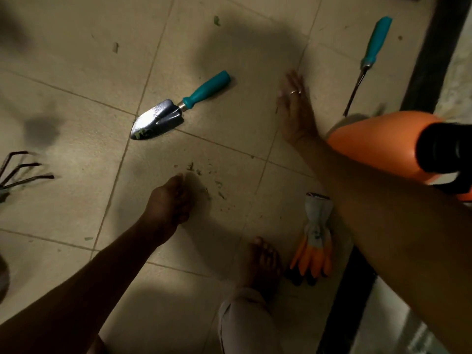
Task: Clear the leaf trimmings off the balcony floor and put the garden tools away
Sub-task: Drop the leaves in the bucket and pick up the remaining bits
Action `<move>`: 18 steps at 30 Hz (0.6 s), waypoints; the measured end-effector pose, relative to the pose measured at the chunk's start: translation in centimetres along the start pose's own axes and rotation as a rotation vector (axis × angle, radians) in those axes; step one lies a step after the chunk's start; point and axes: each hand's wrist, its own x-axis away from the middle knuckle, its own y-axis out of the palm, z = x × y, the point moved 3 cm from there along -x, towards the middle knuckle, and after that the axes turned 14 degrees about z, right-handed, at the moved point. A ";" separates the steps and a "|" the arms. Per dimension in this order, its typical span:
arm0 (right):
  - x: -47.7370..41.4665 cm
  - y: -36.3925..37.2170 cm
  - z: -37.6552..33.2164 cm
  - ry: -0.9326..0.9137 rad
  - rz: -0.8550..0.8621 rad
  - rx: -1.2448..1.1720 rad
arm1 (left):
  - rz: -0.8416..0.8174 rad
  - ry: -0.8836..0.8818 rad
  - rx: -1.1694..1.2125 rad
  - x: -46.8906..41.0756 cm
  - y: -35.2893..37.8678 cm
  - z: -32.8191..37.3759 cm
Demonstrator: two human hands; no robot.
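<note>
Small green leaf trimmings (194, 166) lie on the beige tiled floor (76, 103), just right of the left hand (171, 200), whose fingers are bunched, probably to gather them; I cannot tell whether it holds any. Farther right, the right hand (293, 106) lies flat and released, likely sweeping.

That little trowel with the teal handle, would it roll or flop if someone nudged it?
The trowel looks stiff: shiny metal blade, solid handle. The round handle might rock, but the broad blade lying on the floor tile probably stops rolling. Leaf bits on its tip may spill.

No writing can be read on the trowel (178, 106), gloves (315, 241) or sprayer (378, 144).
</note>
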 end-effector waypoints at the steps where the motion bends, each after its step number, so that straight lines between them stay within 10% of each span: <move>1: 0.7 0.5 -0.3 -0.019 -0.018 0.013 | -0.006 -0.003 0.004 0.0 0.2 0.0; 18: 20.3 6.5 -14.4 -0.682 -0.396 -0.184 | 0.033 -0.069 -0.032 0.8 -6.3 -1.3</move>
